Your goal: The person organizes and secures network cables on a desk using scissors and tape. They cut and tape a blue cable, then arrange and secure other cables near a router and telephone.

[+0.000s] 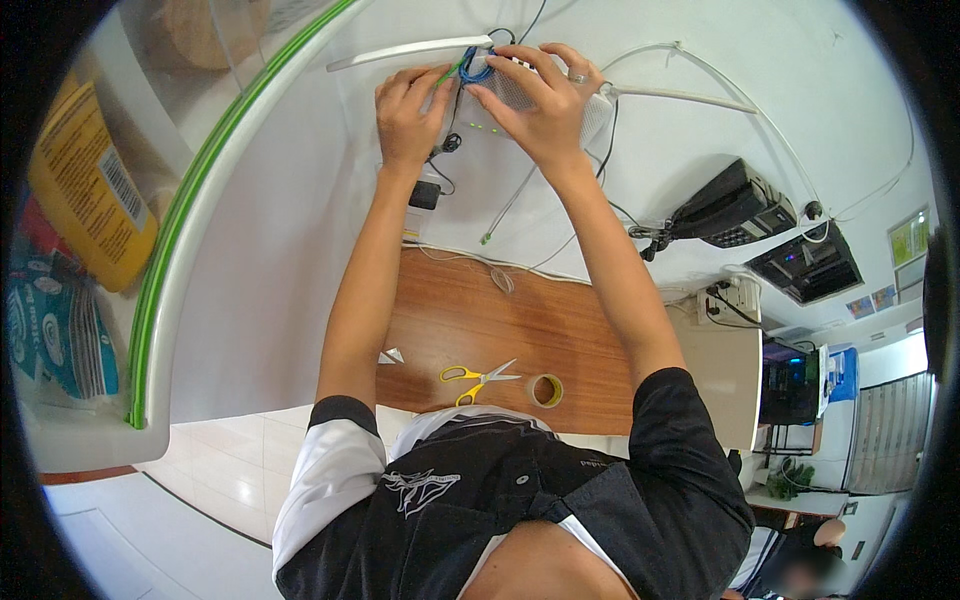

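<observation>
A coil of blue cable [474,69] hangs at the wall in front of a white perforated router or modem box [514,94] with small green lights. My left hand [411,112] pinches a thin green strip or cable end [448,75] just left of the coil; which of the two it is, I cannot tell. On the coil's right edge are the thumb and fingertips of my right hand [544,97], which wears a ring and covers part of the box.
Yellow-handled scissors [476,379] and a tape roll [545,391] lie on the brown wooden desk [480,315]. A loose grey cable [510,206] hangs below the box. To the right are a black desk phone [739,206] and a power outlet [729,301]; a green-edged shelf [217,161] stands left.
</observation>
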